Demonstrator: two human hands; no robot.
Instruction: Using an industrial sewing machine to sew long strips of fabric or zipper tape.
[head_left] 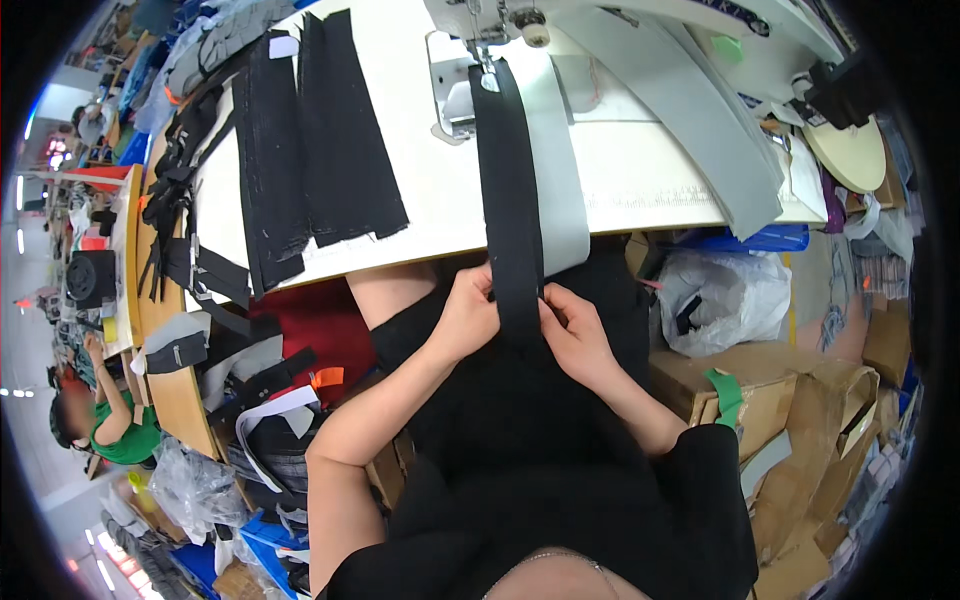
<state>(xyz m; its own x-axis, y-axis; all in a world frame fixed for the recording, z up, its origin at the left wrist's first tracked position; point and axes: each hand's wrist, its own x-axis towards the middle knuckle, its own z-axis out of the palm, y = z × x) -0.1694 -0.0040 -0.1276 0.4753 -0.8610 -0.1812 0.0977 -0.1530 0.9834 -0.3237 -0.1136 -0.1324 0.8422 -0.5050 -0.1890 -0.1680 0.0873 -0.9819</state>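
A long black fabric strip (pixel 510 180) runs from under the sewing machine's presser foot (pixel 488 78) over the table's front edge toward my lap, beside a pale grey strip (pixel 558 160). My left hand (pixel 470 310) grips the black strip's left edge below the table edge, fingers closed. My right hand (pixel 570 330) holds its right edge at about the same height, fingers curled round it, fingertips partly hidden. The strip's lower end merges visually with my black clothing.
Black fabric panels (pixel 340 150) and tangled black straps (pixel 175 190) lie left on the white table (pixel 410 210). Grey strips (pixel 680 110) lie right. Below right are a plastic bag (pixel 730 310) and cardboard boxes (pixel 790 420). A co-worker (pixel 120 430) is at another table at far left.
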